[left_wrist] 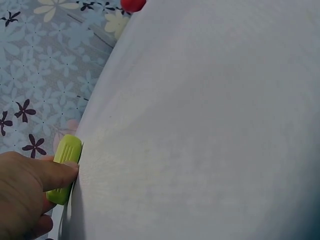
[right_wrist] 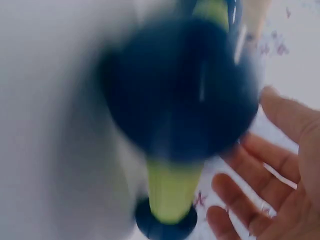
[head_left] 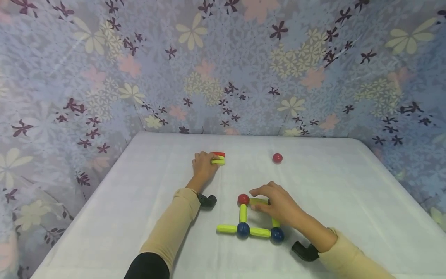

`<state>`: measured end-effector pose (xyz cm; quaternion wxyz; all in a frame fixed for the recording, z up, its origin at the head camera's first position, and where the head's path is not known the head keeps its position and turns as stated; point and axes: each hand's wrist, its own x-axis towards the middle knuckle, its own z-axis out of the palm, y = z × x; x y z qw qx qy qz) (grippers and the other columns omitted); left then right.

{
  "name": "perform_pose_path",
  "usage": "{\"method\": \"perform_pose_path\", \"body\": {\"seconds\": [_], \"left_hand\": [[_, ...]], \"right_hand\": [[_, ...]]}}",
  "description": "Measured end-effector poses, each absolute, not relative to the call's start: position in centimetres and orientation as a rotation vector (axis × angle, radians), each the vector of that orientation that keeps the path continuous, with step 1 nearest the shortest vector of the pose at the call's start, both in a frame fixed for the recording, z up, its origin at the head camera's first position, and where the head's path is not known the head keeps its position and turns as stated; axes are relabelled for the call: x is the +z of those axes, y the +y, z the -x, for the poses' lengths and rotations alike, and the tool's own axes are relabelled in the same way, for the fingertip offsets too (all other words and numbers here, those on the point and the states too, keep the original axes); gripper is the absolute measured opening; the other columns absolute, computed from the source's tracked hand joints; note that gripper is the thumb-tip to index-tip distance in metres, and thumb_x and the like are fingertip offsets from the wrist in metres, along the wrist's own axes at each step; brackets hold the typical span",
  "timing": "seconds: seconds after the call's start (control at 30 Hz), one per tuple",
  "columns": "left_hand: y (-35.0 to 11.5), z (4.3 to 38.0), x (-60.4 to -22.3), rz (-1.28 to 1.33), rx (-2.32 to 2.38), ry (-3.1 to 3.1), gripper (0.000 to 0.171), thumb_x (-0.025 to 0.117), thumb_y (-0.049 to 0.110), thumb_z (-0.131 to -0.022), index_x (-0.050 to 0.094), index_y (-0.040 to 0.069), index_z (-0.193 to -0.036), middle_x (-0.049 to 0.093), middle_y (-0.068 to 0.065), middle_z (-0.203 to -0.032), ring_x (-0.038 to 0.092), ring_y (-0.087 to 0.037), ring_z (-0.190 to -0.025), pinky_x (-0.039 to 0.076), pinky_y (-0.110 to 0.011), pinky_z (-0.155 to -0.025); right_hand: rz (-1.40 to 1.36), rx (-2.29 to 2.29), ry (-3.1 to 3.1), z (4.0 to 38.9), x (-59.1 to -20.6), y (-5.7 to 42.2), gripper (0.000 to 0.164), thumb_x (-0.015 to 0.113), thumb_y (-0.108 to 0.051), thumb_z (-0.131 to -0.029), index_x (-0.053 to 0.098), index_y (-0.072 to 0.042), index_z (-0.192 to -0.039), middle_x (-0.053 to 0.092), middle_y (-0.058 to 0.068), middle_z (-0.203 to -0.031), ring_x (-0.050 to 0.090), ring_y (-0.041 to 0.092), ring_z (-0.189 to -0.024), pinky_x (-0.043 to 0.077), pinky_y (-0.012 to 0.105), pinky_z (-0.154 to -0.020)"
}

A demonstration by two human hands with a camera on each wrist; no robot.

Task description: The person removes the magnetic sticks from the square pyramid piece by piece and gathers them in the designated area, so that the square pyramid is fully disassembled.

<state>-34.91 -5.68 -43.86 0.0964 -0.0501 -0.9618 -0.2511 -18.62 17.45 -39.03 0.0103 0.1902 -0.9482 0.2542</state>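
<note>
At the far left-middle of the table, my left hand pinches a yellow-green rod between thumb and fingers; the left wrist view shows the grooved rod too. A red rod lies just beyond it. My right hand is over a frame of yellow-green rods and balls, its fingers spread and loosely bent, holding nothing. In that frame are a red ball, a blue ball and another blue ball. The hand hides the frame's far right corner. A blue ball looms blurred in the right wrist view.
A loose red ball lies towards the back of the white-covered table. One rod sticks out left from the frame. A flowered cloth hangs behind the table. Black camera mounts show at the wrists.
</note>
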Motion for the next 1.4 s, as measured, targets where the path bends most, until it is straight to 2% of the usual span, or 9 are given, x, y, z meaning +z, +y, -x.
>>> {"method": "perform_pose_path", "body": {"seconds": [0.17, 0.33, 0.57, 1.0, 1.17, 1.4], "left_hand": [[-5.9, 34.8, -43.8, 0.143, -0.756, -2.861, 0.025, 0.068, 0.020, -0.082, 0.069, 0.020, -0.107, 0.059, -0.011, -0.111, 0.046, -0.030, -0.107, 0.037, -0.044, -0.088], [-6.2, 34.8, -44.0, 0.134, -0.771, -2.867, 0.025, 0.067, 0.019, -0.082, 0.069, 0.020, -0.108, 0.058, -0.010, -0.111, 0.045, -0.029, -0.107, 0.036, -0.043, -0.089], [-6.5, 34.3, -43.7, 0.142, -0.806, -2.873, 0.026, 0.067, 0.019, -0.082, 0.069, 0.020, -0.108, 0.057, -0.011, -0.113, 0.045, -0.029, -0.107, 0.036, -0.044, -0.090], [-7.6, 33.3, -43.0, 0.201, -0.858, -2.867, 0.032, 0.070, 0.025, -0.081, 0.066, 0.023, -0.113, 0.056, -0.007, -0.108, 0.044, -0.027, -0.108, 0.034, -0.043, -0.091], [-7.8, 30.8, -41.9, 0.353, -0.971, -2.812, 0.028, 0.068, 0.028, -0.084, 0.067, 0.021, -0.111, 0.060, -0.007, -0.104, 0.045, -0.027, -0.105, 0.034, -0.046, -0.090], [-8.4, 24.0, -40.7, 0.632, -1.181, -2.854, 0.024, 0.063, 0.029, -0.088, 0.069, 0.019, -0.110, 0.065, -0.002, -0.101, 0.048, -0.023, -0.102, 0.034, -0.042, -0.088]], "right_hand": [[-0.599, 0.847, -2.953, 15.2, -39.6, 16.5, 0.038, 0.075, -0.035, -0.076, 0.069, -0.022, -0.111, 0.070, -0.011, -0.101, 0.050, 0.009, -0.088, 0.041, 0.023, -0.072], [-0.679, 0.824, -2.954, 13.5, -40.2, 15.5, 0.038, 0.075, -0.040, -0.074, 0.070, -0.026, -0.109, 0.071, -0.016, -0.093, 0.048, 0.004, -0.087, 0.041, 0.023, -0.073], [-0.721, 0.764, -2.972, 12.9, -40.8, 14.4, 0.037, 0.075, -0.039, -0.075, 0.070, -0.028, -0.110, 0.066, -0.020, -0.094, 0.041, -0.001, -0.083, 0.037, 0.018, -0.069], [-0.699, 0.713, -2.959, 13.2, -41.2, 13.9, 0.033, 0.075, -0.035, -0.076, 0.070, -0.029, -0.107, 0.066, -0.020, -0.091, 0.043, 0.000, -0.081, 0.037, 0.019, -0.068], [-0.721, 0.701, -2.939, 14.0, -41.3, 14.1, 0.032, 0.076, -0.033, -0.075, 0.070, -0.028, -0.107, 0.068, -0.018, -0.093, 0.045, 0.003, -0.082, 0.038, 0.020, -0.069], [-0.764, 0.654, -2.906, 15.1, -41.3, 14.6, 0.031, 0.075, -0.031, -0.076, 0.071, -0.026, -0.107, 0.070, -0.014, -0.097, 0.050, 0.004, -0.085, 0.039, 0.022, -0.070]]}}
